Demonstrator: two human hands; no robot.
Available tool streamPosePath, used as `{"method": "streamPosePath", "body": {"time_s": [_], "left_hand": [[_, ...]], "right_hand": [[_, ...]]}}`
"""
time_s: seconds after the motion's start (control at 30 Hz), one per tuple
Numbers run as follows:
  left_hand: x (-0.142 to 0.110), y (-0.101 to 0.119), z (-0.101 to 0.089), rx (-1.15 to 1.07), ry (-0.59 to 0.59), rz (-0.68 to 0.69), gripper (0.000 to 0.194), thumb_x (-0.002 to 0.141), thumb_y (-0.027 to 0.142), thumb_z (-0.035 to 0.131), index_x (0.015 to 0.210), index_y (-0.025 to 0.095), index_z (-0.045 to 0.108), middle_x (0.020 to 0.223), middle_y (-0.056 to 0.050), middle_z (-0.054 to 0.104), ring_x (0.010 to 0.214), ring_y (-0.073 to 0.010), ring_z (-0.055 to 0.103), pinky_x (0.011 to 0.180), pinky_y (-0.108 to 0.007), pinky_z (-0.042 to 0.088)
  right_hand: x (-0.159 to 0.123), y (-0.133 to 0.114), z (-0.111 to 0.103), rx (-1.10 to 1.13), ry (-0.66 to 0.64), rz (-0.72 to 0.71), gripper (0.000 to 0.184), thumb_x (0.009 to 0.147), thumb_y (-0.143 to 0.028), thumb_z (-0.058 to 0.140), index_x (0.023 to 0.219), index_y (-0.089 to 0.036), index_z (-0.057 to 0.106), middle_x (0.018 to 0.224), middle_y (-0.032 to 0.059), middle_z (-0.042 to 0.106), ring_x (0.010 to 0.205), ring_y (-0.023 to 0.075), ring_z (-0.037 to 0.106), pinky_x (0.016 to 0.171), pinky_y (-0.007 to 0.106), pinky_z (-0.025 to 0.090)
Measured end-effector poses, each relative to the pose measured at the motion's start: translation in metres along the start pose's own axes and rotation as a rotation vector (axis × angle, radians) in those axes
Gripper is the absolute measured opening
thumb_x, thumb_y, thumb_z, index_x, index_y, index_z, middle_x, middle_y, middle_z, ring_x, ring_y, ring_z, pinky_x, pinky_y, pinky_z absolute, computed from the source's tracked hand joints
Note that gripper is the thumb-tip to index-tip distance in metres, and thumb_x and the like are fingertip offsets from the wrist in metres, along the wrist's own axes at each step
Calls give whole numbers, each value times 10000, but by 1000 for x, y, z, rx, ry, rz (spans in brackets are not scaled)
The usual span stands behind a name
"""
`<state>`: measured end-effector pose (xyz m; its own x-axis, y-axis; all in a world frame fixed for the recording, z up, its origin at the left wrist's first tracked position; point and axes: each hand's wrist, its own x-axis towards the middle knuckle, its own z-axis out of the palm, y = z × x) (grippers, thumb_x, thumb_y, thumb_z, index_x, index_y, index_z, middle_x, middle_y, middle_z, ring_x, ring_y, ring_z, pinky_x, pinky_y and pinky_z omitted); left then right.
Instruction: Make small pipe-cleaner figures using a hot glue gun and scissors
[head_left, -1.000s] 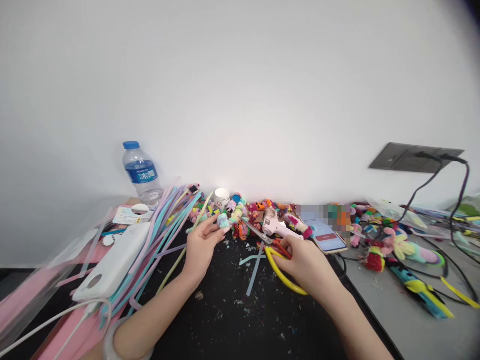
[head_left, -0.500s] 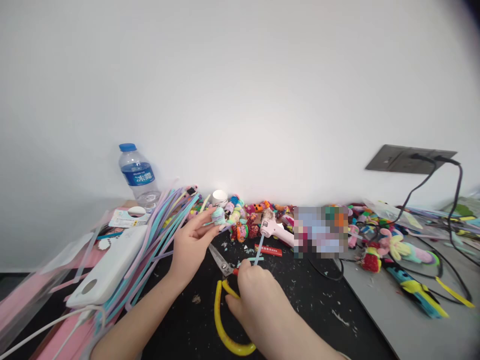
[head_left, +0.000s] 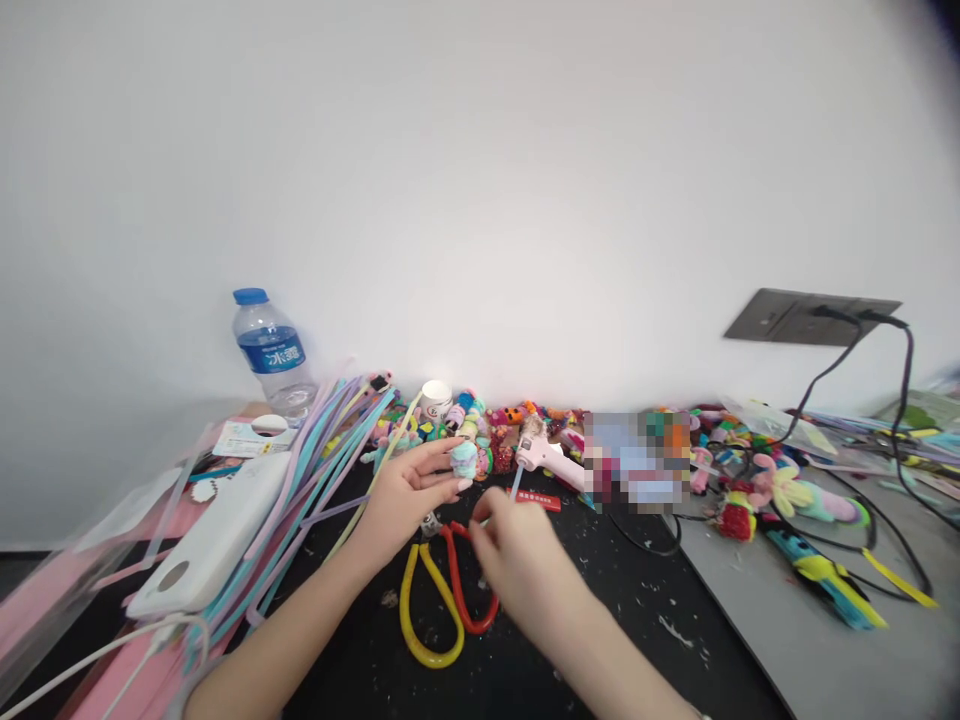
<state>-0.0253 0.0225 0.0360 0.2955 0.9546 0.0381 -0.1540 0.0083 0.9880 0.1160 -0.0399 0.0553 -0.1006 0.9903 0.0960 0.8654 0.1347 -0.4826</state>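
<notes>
My left hand pinches a small fuzzy pale blue and green pompom piece between thumb and fingertips, just above the black mat. My right hand is beside it, its fingers curled and pinched near a thin pale blue strip; what it grips is hard to make out. Scissors with one yellow and one red handle loop lie on the mat under both hands, untouched.
A pink glue gun, a red lighter and a row of colourful fuzzy figures lie by the wall. A bundle of pastel pipe cleaners, a white power bank and a water bottle stand left. Cables and toys lie right.
My right hand set the scissors down on the mat and moved left toward my left hand. The left hand kept the pompom piece, shifting slightly.
</notes>
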Motion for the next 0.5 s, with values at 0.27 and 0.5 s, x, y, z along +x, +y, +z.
{"method": "streamPosePath", "body": {"time_s": [0.27,0.5], "left_hand": [[-8,-6,10,-81,-235,-120,658,679,177,727,1258,182,416,841,-52,709,746,-155,668,677,-245,526],[-3,-16,5,-24,-188,-70,517,667,187,724,1142,174,520,998,-85,688,894,-214,663,830,-346,512]], "right_hand": [[13,42,-9,193,219,-508,423,786,-109,565,1187,-226,493,1216,68,555,1159,199,486,982,367,413],[14,58,11,191,398,-480,335,836,-106,505,1156,-204,512,1151,84,584,1103,198,514,940,389,447]]}}
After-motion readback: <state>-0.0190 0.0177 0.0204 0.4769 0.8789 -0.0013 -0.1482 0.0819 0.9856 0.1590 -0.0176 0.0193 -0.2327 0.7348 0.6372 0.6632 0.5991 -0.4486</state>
